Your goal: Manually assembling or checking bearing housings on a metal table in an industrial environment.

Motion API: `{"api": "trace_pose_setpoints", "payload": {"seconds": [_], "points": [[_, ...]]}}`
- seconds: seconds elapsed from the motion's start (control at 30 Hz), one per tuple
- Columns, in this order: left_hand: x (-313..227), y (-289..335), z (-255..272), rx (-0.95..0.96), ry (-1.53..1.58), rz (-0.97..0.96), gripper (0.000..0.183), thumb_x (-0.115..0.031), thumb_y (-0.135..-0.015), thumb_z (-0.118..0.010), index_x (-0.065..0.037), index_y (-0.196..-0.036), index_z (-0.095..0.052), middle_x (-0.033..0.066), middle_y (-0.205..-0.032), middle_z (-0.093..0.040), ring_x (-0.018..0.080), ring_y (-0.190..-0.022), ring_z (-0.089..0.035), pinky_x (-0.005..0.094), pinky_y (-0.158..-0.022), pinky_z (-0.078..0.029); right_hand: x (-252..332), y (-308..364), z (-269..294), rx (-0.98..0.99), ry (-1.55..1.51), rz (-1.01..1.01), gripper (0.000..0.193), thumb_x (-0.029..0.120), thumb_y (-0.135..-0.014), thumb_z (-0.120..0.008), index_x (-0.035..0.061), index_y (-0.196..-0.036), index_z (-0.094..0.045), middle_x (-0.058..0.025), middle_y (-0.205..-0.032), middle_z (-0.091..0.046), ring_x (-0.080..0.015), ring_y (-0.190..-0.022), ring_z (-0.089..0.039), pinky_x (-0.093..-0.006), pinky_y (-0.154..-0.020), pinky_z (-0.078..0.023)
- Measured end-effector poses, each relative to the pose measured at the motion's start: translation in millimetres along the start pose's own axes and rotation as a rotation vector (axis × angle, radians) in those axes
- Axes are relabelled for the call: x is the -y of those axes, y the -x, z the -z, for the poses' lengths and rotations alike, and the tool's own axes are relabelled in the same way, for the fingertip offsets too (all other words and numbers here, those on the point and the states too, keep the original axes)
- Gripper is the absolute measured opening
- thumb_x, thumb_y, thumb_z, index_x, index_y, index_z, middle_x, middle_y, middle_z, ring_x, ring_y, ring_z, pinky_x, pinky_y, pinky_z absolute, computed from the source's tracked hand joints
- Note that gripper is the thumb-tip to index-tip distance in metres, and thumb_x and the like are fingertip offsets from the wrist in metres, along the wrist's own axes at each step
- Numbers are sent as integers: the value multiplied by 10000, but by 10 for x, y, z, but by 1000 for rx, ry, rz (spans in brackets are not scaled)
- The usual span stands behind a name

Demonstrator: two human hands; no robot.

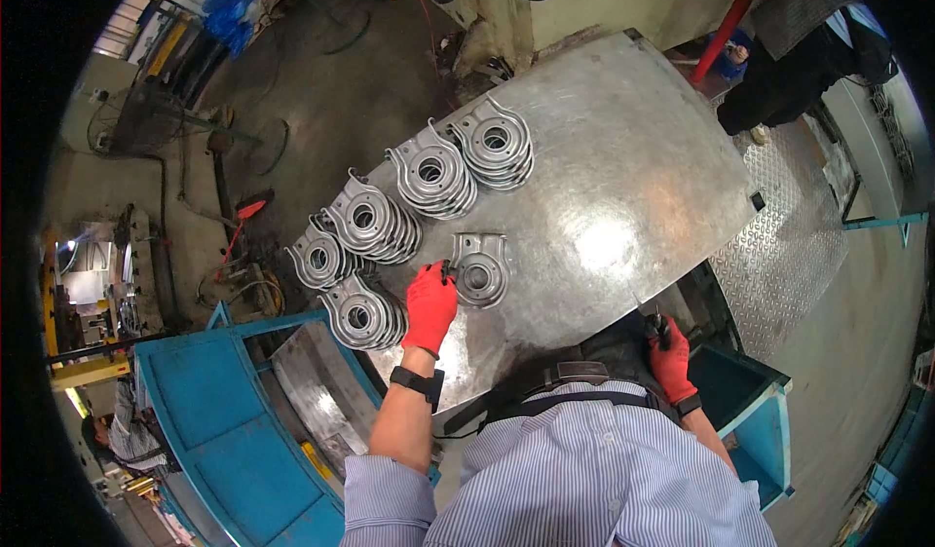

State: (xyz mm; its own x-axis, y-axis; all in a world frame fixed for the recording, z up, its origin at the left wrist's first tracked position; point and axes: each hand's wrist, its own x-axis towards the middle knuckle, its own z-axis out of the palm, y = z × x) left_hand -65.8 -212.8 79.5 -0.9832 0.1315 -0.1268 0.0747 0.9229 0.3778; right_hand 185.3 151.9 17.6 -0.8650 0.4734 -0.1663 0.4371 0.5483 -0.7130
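Note:
A single stamped metal bracket [479,272], round with a ringed centre hole and a squared top, lies flat on the steel table. My left hand [430,305], in a red glove with black fingertips, is at its left edge with the fingers closed on that edge. At the table's near edge, close to my waist, my right hand [669,357] is also red-gloved. Its fingers are curled round something dark with a thin tip, too small to make out. Stacks of similar brackets [429,172] stand along the table's left side.
The shiny steel table [623,157] reaches away from me. Blue metal frames stand at lower left [224,420] and lower right [769,430]. Another person [808,60] stands at the far right, beside a treadplate floor [779,245]. A machine base [584,6] borders the far edge.

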Motion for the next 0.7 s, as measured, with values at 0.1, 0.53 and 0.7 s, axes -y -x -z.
{"api": "trace_pose_setpoints", "payload": {"seconds": [0.1, 0.53, 0.7], "points": [[-147, -3, 113, 103, -48, 98, 434, -267, -806, -607, -52, -1177, -541, 219, -1134, -543, 377, -1032, -542, 455, -853, -437, 72, 7, 19, -14, -20, -20, 383, 42, -762, -610, 43, -1140, -551, -207, -988, -630, -382, -932, -608, -412, -794, -479], [-748, 184, -218, -135, -76, 113, 1152, -536, -586, -752, 6, -1416, -163, 269, -1358, -312, 418, -1224, -335, 536, -1009, -259, 176, 80, 65, -41, -149, -122, 316, 61, -809, -608, 26, -1121, -573, -186, -991, -647, -316, -939, -630, -368, -801, -476], [-666, 157, -144, -207, -120, 369, 1156, -531, -563, -760, 8, -1406, -182, 269, -1327, -340, 422, -1193, -366, 546, -962, -316, 15, 145, 61, -67, -198, -146, 320, 80, -802, -646, -2, -1104, -580, -151, -933, -664, -208, -882, -633, -317, -788, -473]]}}
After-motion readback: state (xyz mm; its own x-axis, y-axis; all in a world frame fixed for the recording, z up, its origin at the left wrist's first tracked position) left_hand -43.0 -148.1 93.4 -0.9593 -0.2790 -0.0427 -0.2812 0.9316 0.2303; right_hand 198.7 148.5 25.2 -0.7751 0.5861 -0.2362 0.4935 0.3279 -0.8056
